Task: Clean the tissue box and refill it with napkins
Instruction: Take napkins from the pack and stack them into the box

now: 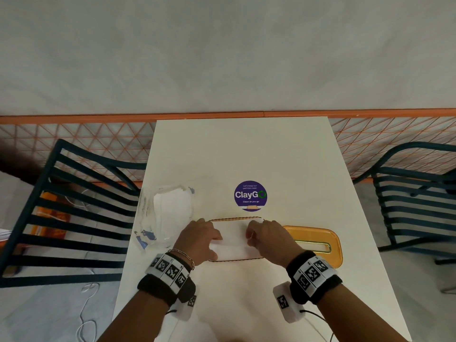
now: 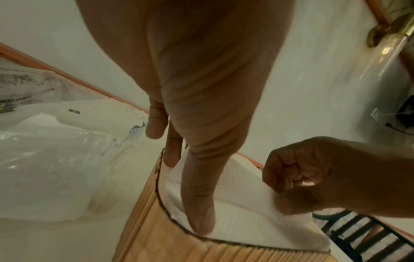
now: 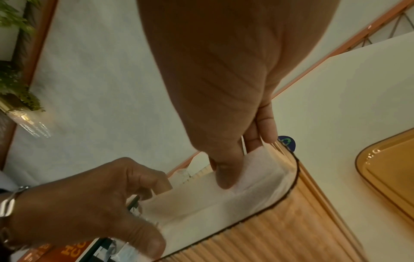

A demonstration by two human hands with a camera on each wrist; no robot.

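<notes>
My left hand (image 1: pixel 197 239) presses down on the left end of the white napkins (image 1: pixel 234 240), thumb stretched along the near left corner of the stack and the fingers lying loose and fairly straight against the paper just inside the rim. My right hand (image 1: pixel 267 236) works the right end: thumb and curled fingers pinch a fold of the napkins (image 3: pixel 251 179) close to the right wall. The napkins sit inside the tissue box (image 1: pixel 235 219), an amber ribbed box with a dark edge, open at the top, and the stack fills it almost wall to wall. The box stands on the white table (image 1: pixel 246 149), near its front half.

Just right of the box, and lying flat, is the amber lid (image 1: pixel 320 236) with its long slot. Just left of the box lies a crumpled clear plastic wrapper (image 1: pixel 160 213) with white paper inside. Beyond the box, close to its far wall, a round purple sticker (image 1: pixel 250 195) reads "ClayGo". Dark slatted chairs (image 1: pixel 81 206) stand on both sides of the table.
</notes>
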